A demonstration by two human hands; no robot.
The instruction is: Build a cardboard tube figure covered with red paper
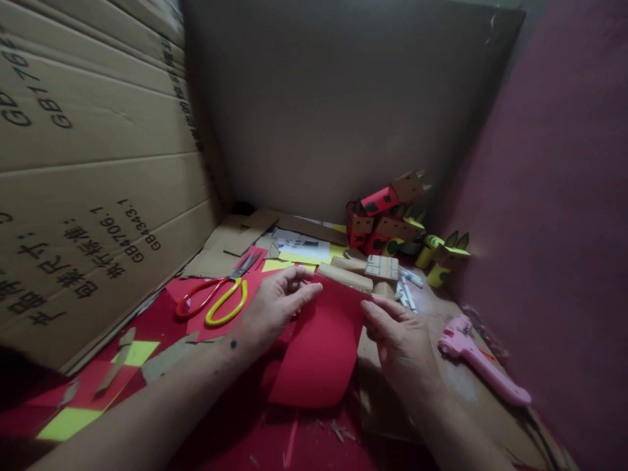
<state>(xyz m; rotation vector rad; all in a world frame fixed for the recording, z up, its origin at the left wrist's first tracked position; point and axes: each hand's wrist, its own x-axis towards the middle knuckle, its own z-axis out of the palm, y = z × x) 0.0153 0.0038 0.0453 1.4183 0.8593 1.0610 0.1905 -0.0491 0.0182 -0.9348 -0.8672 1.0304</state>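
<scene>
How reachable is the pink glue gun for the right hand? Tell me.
Probably yes: the pink glue gun lies right of the right hand with nothing visible between them, but that hand holds the red sheet.

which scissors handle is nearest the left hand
The yellow handle of the scissors; it lies just beside the left hand in this view, while the red handle sits farther to the left.
</scene>
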